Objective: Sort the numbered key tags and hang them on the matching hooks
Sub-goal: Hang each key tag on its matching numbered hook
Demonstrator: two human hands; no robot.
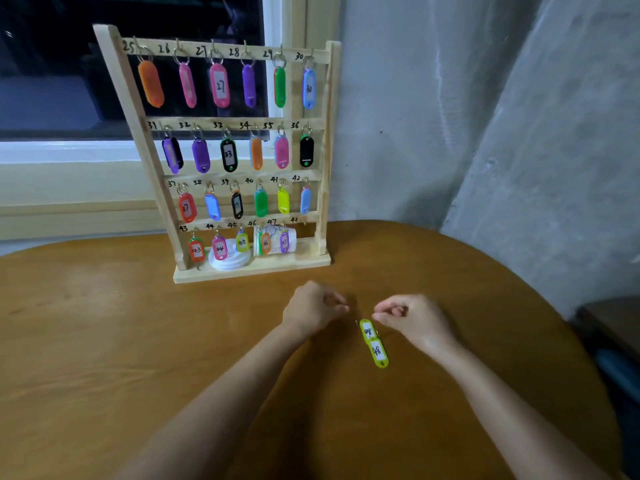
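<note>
With nearly every hook on the pale wooden rack [221, 147] filled, two yellow-green plastic tags marked 48 [373, 342] are being left on the round brown table [104, 341] between loosely curled, empty left hand [311, 311] and right hand [412, 318], hook 48 [304, 221] awaiting them.

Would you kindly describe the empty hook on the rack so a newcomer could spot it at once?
Start at the wooden rack standing on the round table. Follow its bottom row to the far right end. That hook, marked 48, is the only one in the row with no tag hanging from it.
</note>
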